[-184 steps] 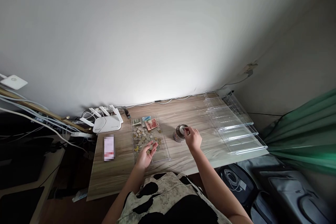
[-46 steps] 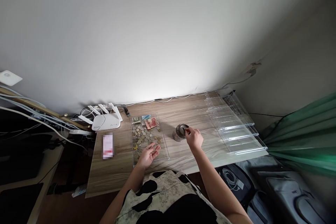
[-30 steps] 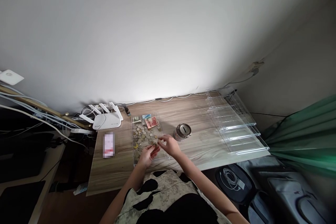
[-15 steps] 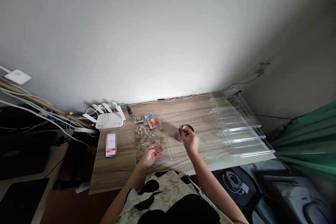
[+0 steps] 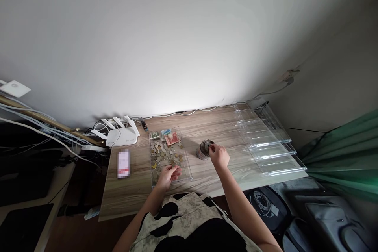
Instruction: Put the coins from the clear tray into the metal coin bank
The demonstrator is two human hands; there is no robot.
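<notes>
Coins [image 5: 161, 152], small round metal discs in silver and gold tones, lie scattered over a clear, hard plastic tray [image 5: 186, 170], with paper banknotes [image 5: 172, 138] in green, blue and red at its far end. My left hand [image 5: 168, 175] is half curled above the near part; I cannot tell whether it holds any. My right hand [image 5: 220, 156] has thumb and fingers pinched together at the top of an upright, cylindrical tin [image 5: 202, 153]; whether a coin is between them, I cannot tell. Streaky pale wood grain covers the table [image 5: 212, 175], against a smooth grey-white wall [image 5: 177, 47]. White router [image 5: 121, 136] left; overlapping clear panels [image 5: 267, 143] right; green curtain [image 5: 351, 149] in folds beyond.
</notes>
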